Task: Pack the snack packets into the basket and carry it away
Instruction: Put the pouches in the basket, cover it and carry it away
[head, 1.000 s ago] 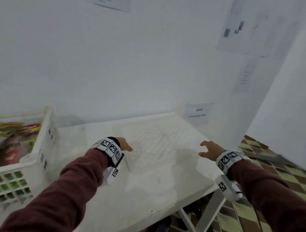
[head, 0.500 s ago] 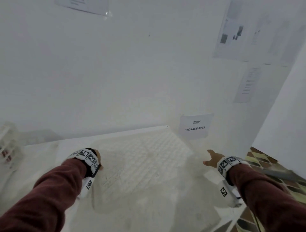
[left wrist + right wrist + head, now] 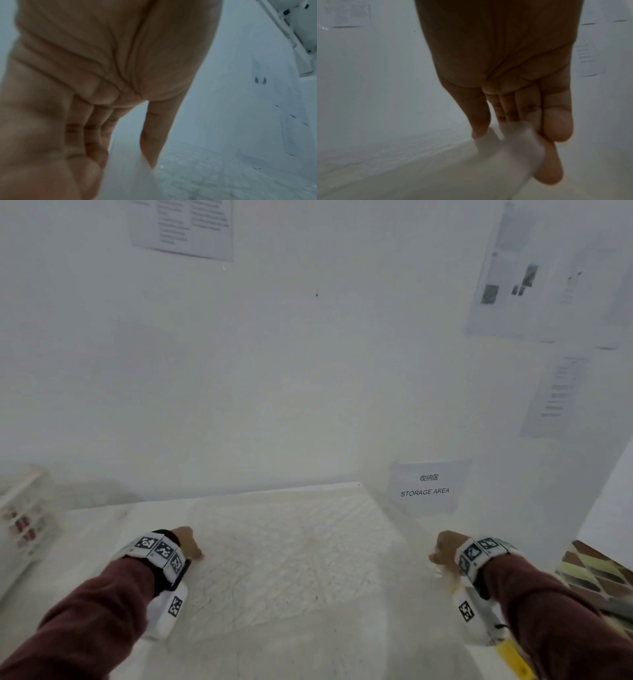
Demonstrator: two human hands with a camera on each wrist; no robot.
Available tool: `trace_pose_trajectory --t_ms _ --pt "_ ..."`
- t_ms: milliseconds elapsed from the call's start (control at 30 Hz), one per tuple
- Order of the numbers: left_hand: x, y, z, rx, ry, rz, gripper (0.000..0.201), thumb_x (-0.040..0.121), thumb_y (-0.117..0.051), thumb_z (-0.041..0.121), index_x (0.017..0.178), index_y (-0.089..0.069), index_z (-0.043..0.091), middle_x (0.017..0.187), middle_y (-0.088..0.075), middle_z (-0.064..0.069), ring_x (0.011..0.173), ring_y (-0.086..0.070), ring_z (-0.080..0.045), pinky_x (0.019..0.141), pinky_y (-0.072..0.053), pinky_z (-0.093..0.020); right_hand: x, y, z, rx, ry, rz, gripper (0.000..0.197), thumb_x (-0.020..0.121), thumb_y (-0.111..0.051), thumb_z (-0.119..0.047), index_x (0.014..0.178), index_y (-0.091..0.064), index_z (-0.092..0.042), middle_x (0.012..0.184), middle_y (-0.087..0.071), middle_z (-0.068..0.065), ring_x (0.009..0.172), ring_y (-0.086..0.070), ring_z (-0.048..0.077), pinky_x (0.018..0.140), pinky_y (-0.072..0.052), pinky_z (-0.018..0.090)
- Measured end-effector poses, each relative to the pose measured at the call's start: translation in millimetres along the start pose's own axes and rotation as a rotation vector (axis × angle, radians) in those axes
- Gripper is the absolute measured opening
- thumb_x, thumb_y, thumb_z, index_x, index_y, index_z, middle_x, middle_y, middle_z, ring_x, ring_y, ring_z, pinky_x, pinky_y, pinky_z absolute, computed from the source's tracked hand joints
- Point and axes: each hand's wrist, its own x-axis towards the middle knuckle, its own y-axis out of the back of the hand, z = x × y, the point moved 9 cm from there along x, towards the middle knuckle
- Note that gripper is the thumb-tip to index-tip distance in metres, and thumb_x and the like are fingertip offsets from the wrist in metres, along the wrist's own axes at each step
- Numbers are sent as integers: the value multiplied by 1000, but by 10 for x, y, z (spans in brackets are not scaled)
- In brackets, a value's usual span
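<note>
A: Grip of the right hand: what is recorded?
B: Fingers are curled round a blurred white edge, read as the right rim of the white basket.
A: The left hand?
B: Curled fingers are seen at the left rim; whether it is enclosed cannot be told.
A: Location?
B: The basket is seen between both hands, on or just over the tabletop, below the storage area sign. Reddish snack packets are noted in a second basket, far left, blurred.
</note>
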Motion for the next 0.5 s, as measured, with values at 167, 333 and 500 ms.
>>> trace_pose_trajectory --t_ms 167,333,500 --pt "-258 137 -38 -489 22 21 44 90 -57 12 130 -39 8 111 -54 -21 83 -55 -29 66 -44 -34 -70 155 20 66 46 -2 40 94 -51 -27 63 -26 -18 90 -46 2 122 -50 27 93 -42 26" --pt "-710 147 -125 -851 13 -57 77 89 -59 17 141 -12 50 110 -51 -8 70 -47 -20 60 -43 -28 -46 207 126 289 86 -46 28 89 -58 -21 72 -37 -18 75 -49 0 72 -60 18 58 -52 21" --pt "-1079 237 -294 -925 -16 39 57 93 -52 23 141 -25 37 79 -47 -6 62 -36 -19 59 -35 -27 -203 78 150 546 86 -131 18 90 -45 3 99 -35 -9 60 -49 8 23 -34 13 30 -32 12"
